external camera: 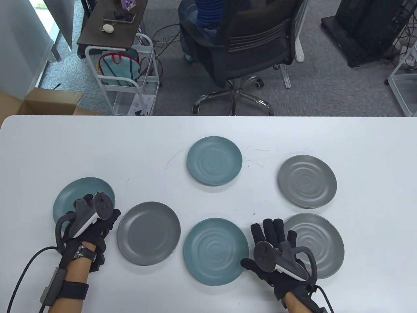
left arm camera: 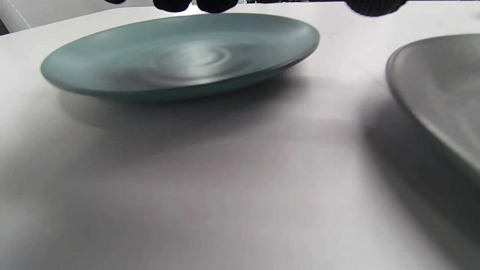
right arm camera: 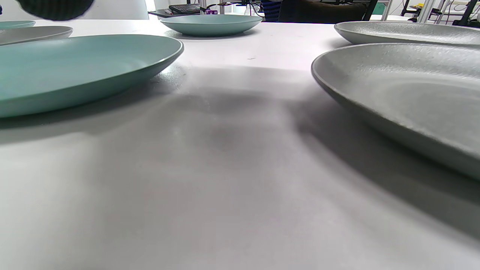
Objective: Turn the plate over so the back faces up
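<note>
Six plates lie on the white table (external camera: 65,146). My left hand (external camera: 94,208) is over the near right part of a teal plate (external camera: 75,195) at the left. In the left wrist view this plate (left arm camera: 180,56) lies face up with ripple rings, and my fingertips (left arm camera: 210,4) hang just above its far rim without gripping it. My right hand (external camera: 270,234) is spread flat on the table between a teal rippled plate (external camera: 215,251) and a grey rippled plate (external camera: 321,241). It holds nothing. In the right wrist view, the teal plate (right arm camera: 67,67) is at left and the grey plate (right arm camera: 412,90) at right.
A smooth grey plate (external camera: 148,233) lies just right of my left hand. Another teal plate (external camera: 214,160) sits at the centre back and another grey plate (external camera: 307,181) at the right back. An office chair (external camera: 247,49) stands beyond the table's far edge.
</note>
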The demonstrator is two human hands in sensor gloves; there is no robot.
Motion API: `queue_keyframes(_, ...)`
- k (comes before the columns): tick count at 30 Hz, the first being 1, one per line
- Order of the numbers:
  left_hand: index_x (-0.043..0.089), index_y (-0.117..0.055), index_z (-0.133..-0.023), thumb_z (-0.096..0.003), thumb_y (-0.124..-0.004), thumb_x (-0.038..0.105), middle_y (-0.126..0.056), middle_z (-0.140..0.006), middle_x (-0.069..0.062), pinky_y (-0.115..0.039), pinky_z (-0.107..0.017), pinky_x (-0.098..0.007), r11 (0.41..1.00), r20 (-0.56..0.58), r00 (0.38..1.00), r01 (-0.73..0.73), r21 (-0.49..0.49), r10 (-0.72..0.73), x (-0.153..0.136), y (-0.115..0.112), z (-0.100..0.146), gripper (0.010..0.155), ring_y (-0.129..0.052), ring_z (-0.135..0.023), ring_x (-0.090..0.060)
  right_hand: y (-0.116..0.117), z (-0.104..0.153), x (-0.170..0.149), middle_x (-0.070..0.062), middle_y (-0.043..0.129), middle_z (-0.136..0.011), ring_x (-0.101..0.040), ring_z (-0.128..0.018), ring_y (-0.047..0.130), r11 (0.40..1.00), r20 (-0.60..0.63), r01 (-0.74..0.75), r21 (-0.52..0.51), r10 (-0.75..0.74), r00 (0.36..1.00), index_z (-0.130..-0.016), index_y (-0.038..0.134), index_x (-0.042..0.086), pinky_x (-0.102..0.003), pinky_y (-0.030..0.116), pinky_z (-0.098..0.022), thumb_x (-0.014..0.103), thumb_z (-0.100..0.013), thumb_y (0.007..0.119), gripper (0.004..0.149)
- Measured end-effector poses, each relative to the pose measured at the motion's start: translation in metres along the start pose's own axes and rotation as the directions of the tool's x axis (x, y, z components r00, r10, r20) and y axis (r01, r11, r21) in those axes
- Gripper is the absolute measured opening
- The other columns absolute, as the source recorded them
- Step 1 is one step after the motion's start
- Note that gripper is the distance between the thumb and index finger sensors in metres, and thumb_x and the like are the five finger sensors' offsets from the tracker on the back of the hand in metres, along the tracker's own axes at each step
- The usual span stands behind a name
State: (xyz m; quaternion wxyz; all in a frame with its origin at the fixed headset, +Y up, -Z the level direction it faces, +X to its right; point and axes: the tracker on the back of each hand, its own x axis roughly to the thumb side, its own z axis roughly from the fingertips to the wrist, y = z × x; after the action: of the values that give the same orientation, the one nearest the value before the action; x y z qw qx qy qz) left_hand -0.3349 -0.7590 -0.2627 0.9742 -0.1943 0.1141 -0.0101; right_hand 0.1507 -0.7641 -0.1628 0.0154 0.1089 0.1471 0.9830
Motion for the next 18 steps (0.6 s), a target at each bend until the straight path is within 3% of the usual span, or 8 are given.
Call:
queue_keyframes(8, 0.018, -0.037, -0.119, -0.0553, -0.056, 0.065, -0.041, -0.12, -0.019, -0.054, -0.075, -0.067, 0.998, -0.023, 1.0, 0.0, -0.06, -0.001, -0.003, -0.013, -0.005, 0.082, -0.051, -0.113, -0.05, 0.0, 0.0, 0.0, -0.022, 0.015, -0.119, -0.048, -0.108, 0.013, 1.0, 0.005, 0.001, -0.004, -0.001, 1.0, -0.114, 0.017, 0.018, -0.073, 0.026, -0.074, 0.071, -0.045, 0.06, 0.097)
queue_keyframes(18, 0.017, -0.041, -0.118, -0.056, -0.061, 0.061, -0.046, -0.117, -0.02, -0.061, -0.074, -0.064, 0.997, -0.04, 0.999, 0.03, -0.067, -0.033, 0.002, -0.02, -0.007, 0.079, -0.06, -0.109, -0.049, 0.0, 0.001, 0.001, -0.022, 0.015, -0.119, -0.048, -0.108, 0.013, 1.0, 0.01, 0.001, -0.005, -0.001, 1.0, -0.114, 0.017, 0.018, -0.073, 0.026, -0.074, 0.071, -0.045, 0.06, 0.097)
